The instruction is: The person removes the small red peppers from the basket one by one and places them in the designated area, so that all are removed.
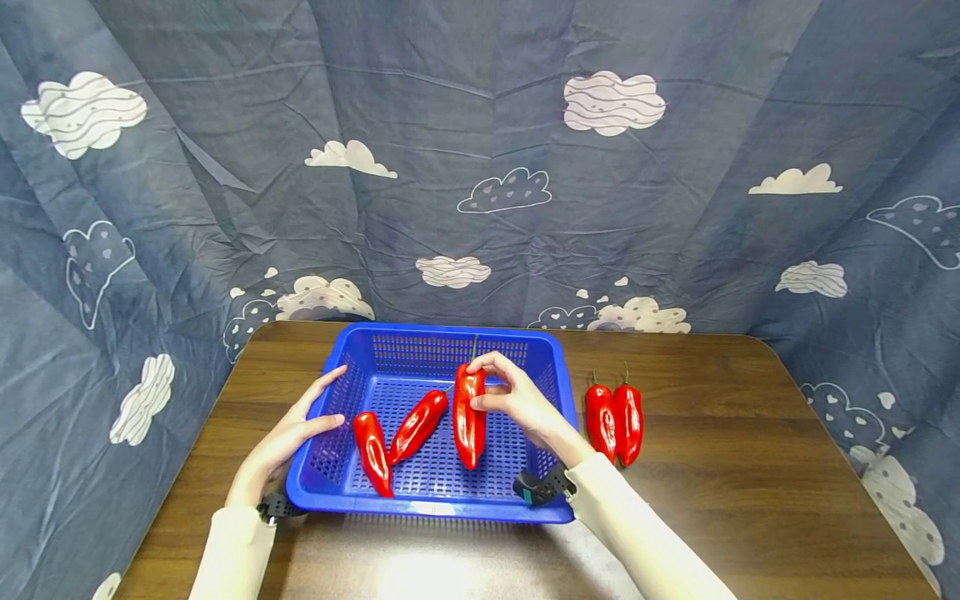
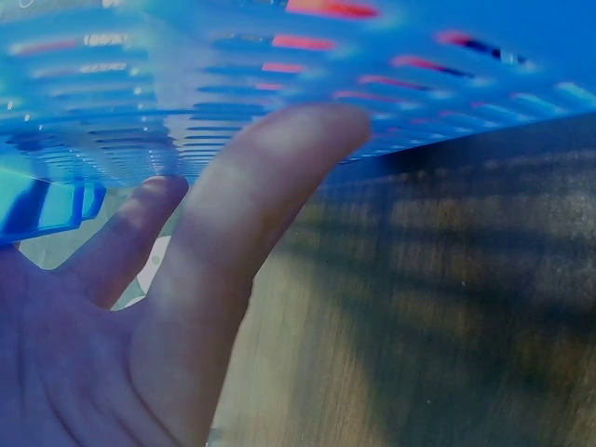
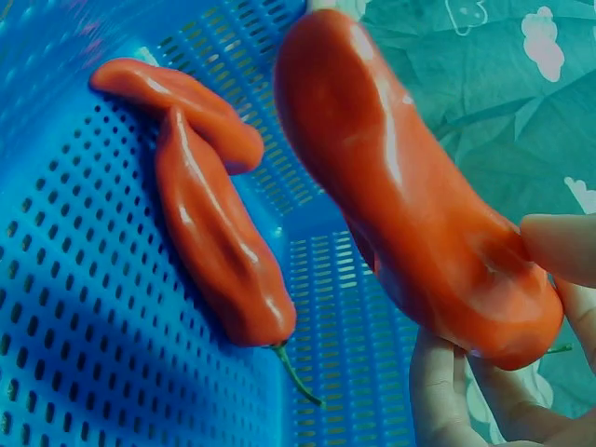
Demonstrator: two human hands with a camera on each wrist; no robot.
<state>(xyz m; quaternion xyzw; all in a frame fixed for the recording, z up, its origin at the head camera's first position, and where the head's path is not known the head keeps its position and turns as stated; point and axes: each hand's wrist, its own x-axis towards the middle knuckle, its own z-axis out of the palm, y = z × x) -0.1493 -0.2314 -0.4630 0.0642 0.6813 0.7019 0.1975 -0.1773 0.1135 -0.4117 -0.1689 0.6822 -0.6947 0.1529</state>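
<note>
In the head view my right hand (image 1: pixel 517 404) pinches a long red pepper (image 1: pixel 469 421) near its stem end, over the blue basket (image 1: pixel 442 506). Its tip hangs toward me, and in the right wrist view thumb and fingers lie on opposite sides of this pepper (image 3: pixel 400 186). Two more red peppers rest on the basket floor: one pepper (image 1: pixel 372 454) at the left, the other pepper (image 1: pixel 418 426) slanted beside it with a green stem. My left hand (image 1: pixel 281 442) is at the basket's left rim, thumb (image 2: pixel 270 168) and fingers extended.
Two red peppers (image 1: pixel 613 423) lie side by side on the wooden table (image 1: pixel 750 467), right of the basket, their stems pointing away from me. A dark blue cloud-patterned curtain (image 1: pixel 420 208) hangs behind the table and along both sides.
</note>
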